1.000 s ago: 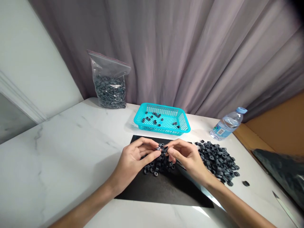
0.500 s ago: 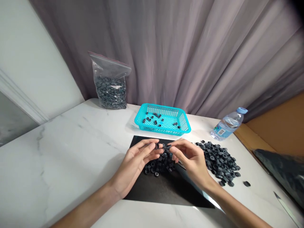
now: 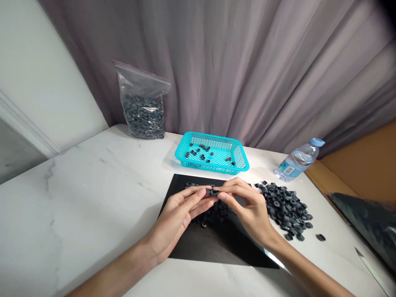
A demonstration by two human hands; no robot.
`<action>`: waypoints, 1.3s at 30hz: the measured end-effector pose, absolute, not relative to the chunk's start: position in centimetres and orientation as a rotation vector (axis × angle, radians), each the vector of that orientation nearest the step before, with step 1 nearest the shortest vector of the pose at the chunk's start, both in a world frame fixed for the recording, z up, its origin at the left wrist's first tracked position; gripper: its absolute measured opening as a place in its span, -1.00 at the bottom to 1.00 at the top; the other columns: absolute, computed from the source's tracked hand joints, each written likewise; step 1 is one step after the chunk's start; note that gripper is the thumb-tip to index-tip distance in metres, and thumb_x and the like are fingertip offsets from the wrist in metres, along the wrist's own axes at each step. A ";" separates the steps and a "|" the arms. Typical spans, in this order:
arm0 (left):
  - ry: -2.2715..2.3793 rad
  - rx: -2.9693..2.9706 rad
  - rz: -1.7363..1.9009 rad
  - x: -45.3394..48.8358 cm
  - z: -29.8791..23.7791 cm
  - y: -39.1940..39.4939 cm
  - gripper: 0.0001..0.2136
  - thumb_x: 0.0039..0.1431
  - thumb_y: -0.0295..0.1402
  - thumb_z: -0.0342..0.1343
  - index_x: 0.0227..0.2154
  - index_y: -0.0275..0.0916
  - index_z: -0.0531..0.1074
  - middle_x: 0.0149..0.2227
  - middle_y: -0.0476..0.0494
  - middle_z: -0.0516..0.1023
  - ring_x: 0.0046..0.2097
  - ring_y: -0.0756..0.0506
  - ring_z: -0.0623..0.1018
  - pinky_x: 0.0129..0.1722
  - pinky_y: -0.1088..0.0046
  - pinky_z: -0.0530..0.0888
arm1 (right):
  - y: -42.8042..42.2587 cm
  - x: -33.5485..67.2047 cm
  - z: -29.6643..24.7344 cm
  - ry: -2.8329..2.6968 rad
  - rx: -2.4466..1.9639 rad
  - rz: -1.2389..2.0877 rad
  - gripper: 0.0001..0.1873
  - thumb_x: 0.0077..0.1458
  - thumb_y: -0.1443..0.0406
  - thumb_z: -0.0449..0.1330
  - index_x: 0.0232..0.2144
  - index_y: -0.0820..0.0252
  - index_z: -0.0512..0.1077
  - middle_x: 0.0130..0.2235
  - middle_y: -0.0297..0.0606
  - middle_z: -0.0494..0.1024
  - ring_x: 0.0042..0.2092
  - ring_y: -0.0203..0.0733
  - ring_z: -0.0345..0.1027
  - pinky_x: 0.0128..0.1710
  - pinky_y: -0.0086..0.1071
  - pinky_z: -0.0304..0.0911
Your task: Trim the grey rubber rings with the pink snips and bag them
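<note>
Over the black mat [image 3: 213, 247], my left hand [image 3: 182, 210] pinches a small dark ring-shaped piece [image 3: 208, 192] between thumb and fingers. My right hand [image 3: 247, 202] grips another small dark piece [image 3: 215, 193] by its fingertips. The two pieces meet, or nearly so, between my hands; I cannot tell whether they are joined. Beneath my hands lies a pile of small dark rings [image 3: 213, 214], partly hidden by my fingers. To the right of my right hand is a bigger heap of black hollow pieces [image 3: 286, 208] on the white marbled table [image 3: 93, 214].
A turquoise basket [image 3: 213, 168] behind the mat holds several small dark pieces. A clear zip bag [image 3: 144, 115] of dark rings stands at the back left. At the right are a water bottle [image 3: 298, 161], a lone black piece [image 3: 321, 237] and a cardboard box [image 3: 361, 165].
My hands have come together, bringing the two small pieces from apart to touching or almost touching. The view has shifted slightly.
</note>
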State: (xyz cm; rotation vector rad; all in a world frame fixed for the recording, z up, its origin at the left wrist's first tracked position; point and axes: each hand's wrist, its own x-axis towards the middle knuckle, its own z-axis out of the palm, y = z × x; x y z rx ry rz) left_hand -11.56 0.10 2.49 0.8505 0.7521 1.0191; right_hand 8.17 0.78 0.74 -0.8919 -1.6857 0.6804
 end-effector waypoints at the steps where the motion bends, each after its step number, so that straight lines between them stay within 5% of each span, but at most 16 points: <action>1: 0.758 0.851 1.016 -11.6 2.4 0.1 -0.82 0.34 -0.30 0.19 -0.15 -0.25 0.64 -0.02 -0.13 0.65 0.09 -0.11 0.59 0.16 0.47 0.49 | 0.8 8.2 0.7 -1.700 -0.895 0.671 -0.85 0.27 0.28 0.29 -0.16 -0.04 0.64 -0.23 -0.29 0.53 -0.24 -0.21 0.41 -0.23 -0.30 0.35; 12: 0.735 0.583 1.008 -11.1 2.3 -0.1 -0.80 0.36 -0.42 0.15 -0.35 -0.33 0.63 -0.24 -0.16 0.66 -0.06 -0.10 0.64 0.13 0.31 0.56 | 0.7 8.2 1.0 -1.951 -0.875 0.579 -0.69 0.31 0.28 0.22 0.08 -0.07 0.55 -0.13 -0.22 0.49 -0.19 -0.19 0.41 -0.21 -0.30 0.41; 25: 0.745 0.496 0.866 -11.2 2.5 0.3 -0.71 0.40 -0.31 0.06 -0.18 -0.47 0.58 -0.15 -0.34 0.68 -0.07 -0.21 0.69 0.06 0.34 0.59 | 1.3 8.8 1.0 -1.891 -0.995 0.579 -0.71 0.44 0.24 0.01 0.01 0.05 0.52 -0.04 -0.21 0.59 -0.03 -0.13 0.47 -0.03 -0.23 0.37; 39: 0.833 0.579 0.868 -12.9 2.9 2.2 -0.80 0.32 -0.48 0.06 -0.20 -0.48 0.58 -0.26 -0.37 0.72 -0.15 -0.13 0.71 -0.16 0.56 0.62 | 7.8 9.2 -0.9 -2.127 -1.097 0.782 -0.76 0.28 0.27 0.24 -0.03 0.14 0.56 -0.06 -0.14 0.60 -0.15 -0.12 0.43 -0.08 -0.14 0.35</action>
